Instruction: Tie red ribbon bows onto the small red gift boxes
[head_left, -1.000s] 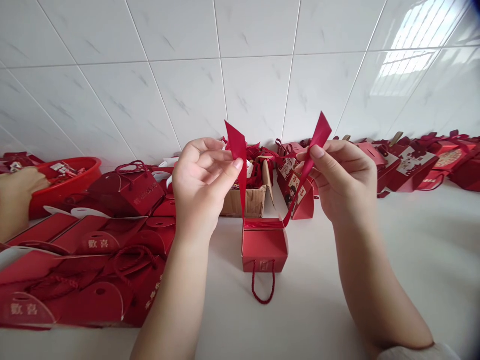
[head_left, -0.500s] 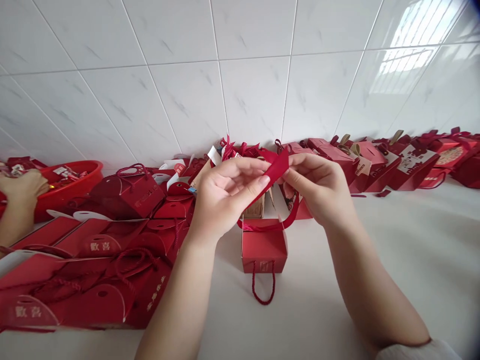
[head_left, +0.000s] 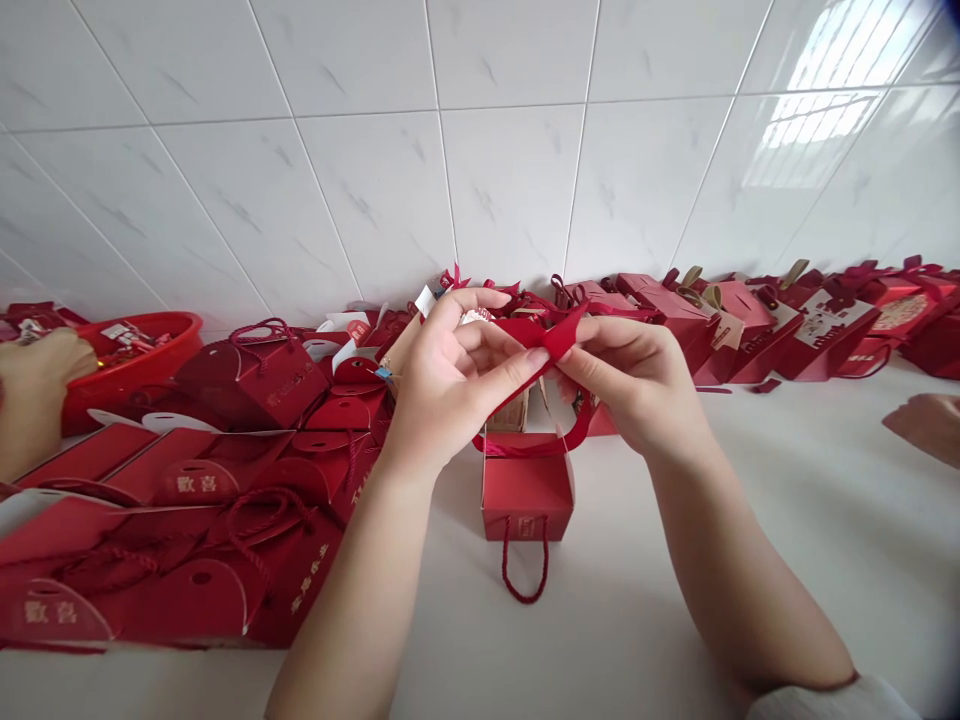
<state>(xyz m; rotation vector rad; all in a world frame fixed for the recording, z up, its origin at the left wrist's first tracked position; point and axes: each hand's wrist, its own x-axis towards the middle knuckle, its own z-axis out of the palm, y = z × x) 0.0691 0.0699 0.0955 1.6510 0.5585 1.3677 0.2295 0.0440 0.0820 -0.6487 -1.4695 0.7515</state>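
A red ribbon (head_left: 559,338) is stretched between my two hands above a small red box (head_left: 527,490). My left hand (head_left: 457,385) pinches it between thumb and fingers, with the index finger raised. Close beside it, my right hand (head_left: 630,375) grips the ribbon with thumb and fingertips. The ribbon's lower part loops down behind the box's near panel. On the white table, the box has its top open and a dark red cord handle hanging toward me. Its far side is partly hidden by my hands.
Red boxes (head_left: 202,465) crowd the left, with a red basin (head_left: 135,370) of wrapped items behind. Another person's hand (head_left: 45,385) is beside the basin; a hand (head_left: 926,425) shows at the right edge. More boxes (head_left: 750,320) line the white tiled wall.
My left index finger has lifted off the ribbon, and the ribbon now lies crossed or folded between my fingertips. A hand has appeared at the right edge. The hand by the basin has shifted left.
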